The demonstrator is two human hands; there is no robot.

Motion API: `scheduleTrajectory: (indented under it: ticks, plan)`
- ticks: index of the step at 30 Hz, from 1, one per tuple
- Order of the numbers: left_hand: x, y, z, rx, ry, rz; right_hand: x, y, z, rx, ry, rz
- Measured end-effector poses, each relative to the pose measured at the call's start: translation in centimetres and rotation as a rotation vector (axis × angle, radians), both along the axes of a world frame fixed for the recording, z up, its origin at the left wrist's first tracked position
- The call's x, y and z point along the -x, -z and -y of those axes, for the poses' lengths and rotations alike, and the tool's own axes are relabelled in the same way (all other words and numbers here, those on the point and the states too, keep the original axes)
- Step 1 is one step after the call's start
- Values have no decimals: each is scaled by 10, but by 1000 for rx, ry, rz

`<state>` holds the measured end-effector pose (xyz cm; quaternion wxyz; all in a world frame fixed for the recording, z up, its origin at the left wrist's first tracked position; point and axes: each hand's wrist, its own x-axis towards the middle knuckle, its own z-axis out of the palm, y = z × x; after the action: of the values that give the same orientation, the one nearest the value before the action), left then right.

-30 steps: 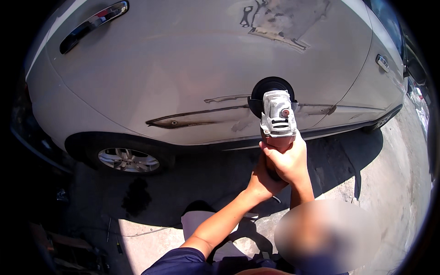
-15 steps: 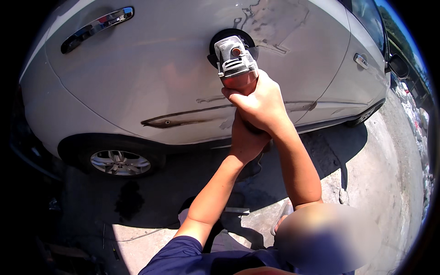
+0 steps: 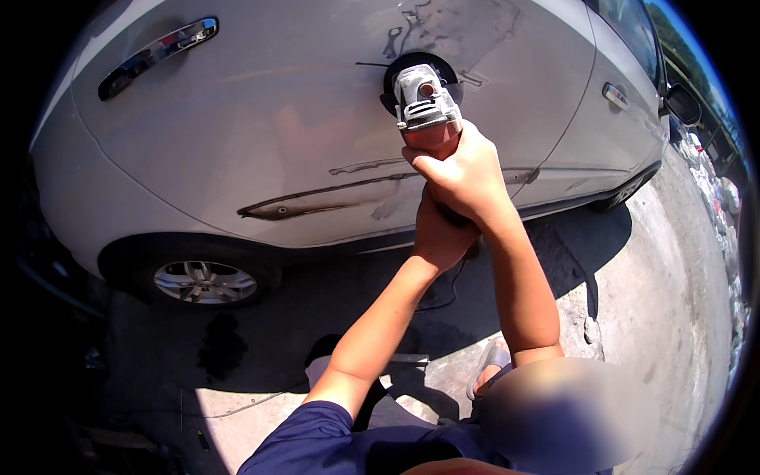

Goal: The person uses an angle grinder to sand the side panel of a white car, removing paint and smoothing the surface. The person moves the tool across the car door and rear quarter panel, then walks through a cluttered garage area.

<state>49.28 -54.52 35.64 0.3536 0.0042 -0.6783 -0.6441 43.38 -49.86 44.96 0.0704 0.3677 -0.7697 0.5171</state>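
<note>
My right hand [image 3: 469,170] is wrapped around the upper body of an angle grinder [image 3: 429,99], just behind its dusty grey head. Lower on the same tool, my left hand [image 3: 445,231] closes round the rear part, its fingers partly hidden. The grinder's round black disc [image 3: 419,60] lies at the silver car's door panel [image 3: 293,119]; whether it spins I cannot tell. Dark scraped marks [image 3: 443,28] show above and right of the disc. Below it runs a long dark strip [image 3: 317,202] of bared or stained surface.
A chrome door handle [image 3: 162,55] is at upper left, a wheel [image 3: 206,283] at lower left. A cord [image 3: 453,293] hangs below the hands. Pale bags [image 3: 712,190] line the far right. A sandalled foot [image 3: 492,368] is on the concrete [image 3: 657,317].
Both hands and the grinder have shifted right along the door panel. A short dark line now shows left of the disc. The view has turned slightly.
</note>
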Motion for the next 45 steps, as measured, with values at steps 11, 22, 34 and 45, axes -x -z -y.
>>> scheduleTrajectory:
  ticks: [11, 22, 34, 45]
  plan:
    - [10, -8, -1, -21, 102, 4, 2, -14, -7, -13, 142, 28]
    - [16, 2, 0, -60, 71, 41, 0, -18, -3, 21, 25, 22]
    - [24, 16, 0, -369, 252, -111, 4, -4, 2, -21, -57, -42]
    - [9, -12, 0, -75, 73, -68, 5, -11, 5, -17, -33, -101]
